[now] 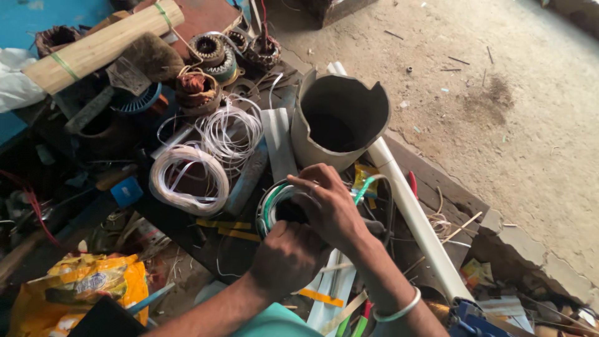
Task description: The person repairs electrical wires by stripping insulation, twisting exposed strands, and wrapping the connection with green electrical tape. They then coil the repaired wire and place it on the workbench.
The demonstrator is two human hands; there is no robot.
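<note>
While cradled from below by the left hand (284,256), fingers curled under, stator ring (274,209) with green-white windings sits mid-bench: likely heavy, rigid steel, fragile wire. Pinched at its top rim by right hand (331,209). Crowded by wire coils (187,178) left; grey pipe (340,118), bench edge right.

Your open room lies in the upper right of the frame: the bare dirt floor (499,93), with only small litter on it. Ahead of your hands, the broken grey pot (337,118) blocks the centre, and the white pipe (412,212) fences off the right as it slants toward the lower right. To the left, white wire coils (190,178) crowd the bench, with motor stators (212,53) and a bamboo bundle (103,43) behind them at upper left. The yellow bag (81,287) fills the lower left.
</note>
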